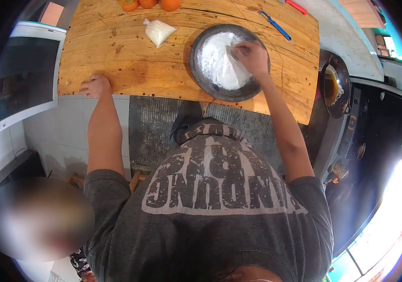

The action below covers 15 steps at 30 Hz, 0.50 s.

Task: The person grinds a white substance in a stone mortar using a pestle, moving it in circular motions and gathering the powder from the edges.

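Observation:
White powder [222, 61], like flour, fills most of a round dark grey stone dish [200, 83] near the table's front edge. My right hand [252, 57] reaches over the dish's right side, its fingers drawn together at the powder. Whatever lies between those fingertips is hidden. At the front left of the table, my left hand [96, 86] rests on the edge with its fingers apart and nothing held. A small clear plastic bag [159, 33] with whitish contents lies left of the dish.
Behind the dish are a blue peeler [275, 25] and a red-handled tool [297, 6]. Several orange-red round fruits [170, 4] sit at the far edge. A pan [336, 87] with brownish liquid stands on the stove at right. Another person [79, 263] is at lower left.

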Tool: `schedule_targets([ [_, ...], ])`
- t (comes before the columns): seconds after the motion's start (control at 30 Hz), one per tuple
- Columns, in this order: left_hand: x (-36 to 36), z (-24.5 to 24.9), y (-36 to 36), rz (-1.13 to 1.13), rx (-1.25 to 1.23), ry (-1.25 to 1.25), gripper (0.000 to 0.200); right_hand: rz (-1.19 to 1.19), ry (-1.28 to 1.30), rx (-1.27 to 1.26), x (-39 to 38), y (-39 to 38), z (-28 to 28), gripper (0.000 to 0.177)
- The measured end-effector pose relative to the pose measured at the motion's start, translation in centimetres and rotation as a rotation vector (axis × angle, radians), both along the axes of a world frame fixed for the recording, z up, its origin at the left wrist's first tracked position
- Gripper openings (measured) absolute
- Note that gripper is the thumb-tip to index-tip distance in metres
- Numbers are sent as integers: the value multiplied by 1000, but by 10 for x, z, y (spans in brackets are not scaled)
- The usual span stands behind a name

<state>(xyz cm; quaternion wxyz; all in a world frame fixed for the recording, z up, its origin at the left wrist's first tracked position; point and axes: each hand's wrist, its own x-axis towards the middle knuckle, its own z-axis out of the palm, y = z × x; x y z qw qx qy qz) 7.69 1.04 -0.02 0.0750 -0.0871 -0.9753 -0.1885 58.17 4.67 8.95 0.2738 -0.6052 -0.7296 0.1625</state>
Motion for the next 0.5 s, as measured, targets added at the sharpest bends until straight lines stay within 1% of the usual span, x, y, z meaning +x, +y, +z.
schedule_targets([
  [0.1, -5, -5, 0, 2, 18, 6, 53, -63, 49, -133, 13, -42, -1, 18],
  [0.17, -6, -6, -1, -11, 13, 5, 55, 50, -114, 228, -2, -75, -1, 17],
  [0.2, -7, -9, -4, 0, -6, 3, 56, 81, -124, 318, -13, -80, -1, 16],
  [0.3, -7, -9, 2, 23, -12, -8, 57, 22, -90, 273, -19, -45, -15, 18],
  [0.37, -1, 0, 1, 28, -8, -18, 56, 14, -111, 241, -21, -12, -8, 14],
  [0.43, -16, -18, 4, 14, -21, 31, 56, 11, -41, 148, -16, -5, -4, 14],
  [0.47, -23, -28, 2, 6, -36, 50, 56, 5, -33, 125, -12, -14, -5, 14],
  [0.5, -21, -25, 2, 3, -29, 28, 56, 3, -31, 104, -6, -31, -4, 14],
])
